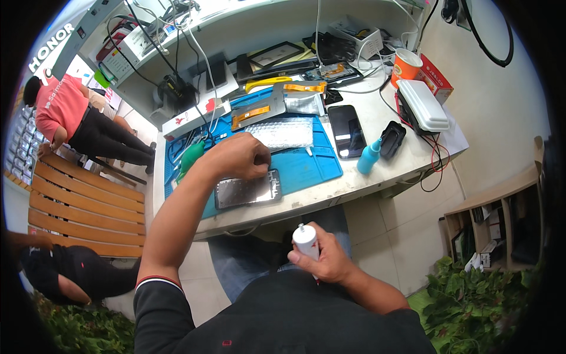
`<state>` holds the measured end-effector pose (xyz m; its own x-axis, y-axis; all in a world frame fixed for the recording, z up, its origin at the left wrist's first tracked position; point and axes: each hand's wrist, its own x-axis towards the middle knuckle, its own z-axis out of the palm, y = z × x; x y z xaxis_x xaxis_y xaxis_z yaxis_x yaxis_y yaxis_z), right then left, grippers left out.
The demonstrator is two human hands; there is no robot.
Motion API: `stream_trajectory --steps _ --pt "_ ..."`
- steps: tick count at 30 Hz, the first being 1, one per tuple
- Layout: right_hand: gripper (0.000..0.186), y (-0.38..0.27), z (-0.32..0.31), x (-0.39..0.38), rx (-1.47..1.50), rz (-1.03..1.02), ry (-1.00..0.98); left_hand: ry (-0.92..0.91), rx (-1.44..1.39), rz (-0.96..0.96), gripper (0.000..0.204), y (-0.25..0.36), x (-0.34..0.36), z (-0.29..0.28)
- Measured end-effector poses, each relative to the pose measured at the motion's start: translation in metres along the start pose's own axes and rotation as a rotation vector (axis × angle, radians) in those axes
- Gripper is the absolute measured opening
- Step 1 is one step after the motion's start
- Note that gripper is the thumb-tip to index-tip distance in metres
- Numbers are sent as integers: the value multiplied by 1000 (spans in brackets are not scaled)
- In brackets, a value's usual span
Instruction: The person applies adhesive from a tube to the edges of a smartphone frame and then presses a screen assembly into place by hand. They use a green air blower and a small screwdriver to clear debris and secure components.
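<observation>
Left hand: our left hand [236, 156] reaches over the blue work mat [306, 168], fingers curled and pressed together, the fingertips resting on the top edge of the phone frame [247, 190].
Phone frame: we see it lying flat at the near edge of the mat, close to the front of the white bench [407, 159], its inner metal side facing up.
Right hand: our right hand [327, 259] sits low, off the bench and over our lap, closed around a small white tube [306, 242] held upright with the nozzle on top.
Tube: we hold it well apart from the phone frame, below the bench edge.
On the mat: a sheet of bubble wrap [280, 133] lies just behind our left hand, and a green rubber blower [190, 156] lies to its left.
Right of the mat: a dark phone [346, 131] lies screen up, with a light blue squeeze bottle [369, 157] standing beside it.
Further back: an orange paper cup [405, 66] stands near a white lidded box [424, 105].
Left side: we see a wooden slatted bench [82, 203] and a person in a red shirt [59, 106] beyond it.
</observation>
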<state>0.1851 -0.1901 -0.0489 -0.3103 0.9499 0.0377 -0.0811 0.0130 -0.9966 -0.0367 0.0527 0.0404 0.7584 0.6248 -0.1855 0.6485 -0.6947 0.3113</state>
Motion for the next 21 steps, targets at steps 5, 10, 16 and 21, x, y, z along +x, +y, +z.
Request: stream_trajectory --steps 5,10,16,21 --pt "42 -7 7 5 -42 10 -94 -48 14 3 19 7 4 -8" --pt "44 2 4 3 -51 33 -75 -40 30 32 16 5 7 -5" --pt "46 3 -1 4 -49 55 -83 -40 48 37 13 4 9 -2" --pt "48 3 2 6 -70 65 -126 -40 47 50 12 6 12 -4"
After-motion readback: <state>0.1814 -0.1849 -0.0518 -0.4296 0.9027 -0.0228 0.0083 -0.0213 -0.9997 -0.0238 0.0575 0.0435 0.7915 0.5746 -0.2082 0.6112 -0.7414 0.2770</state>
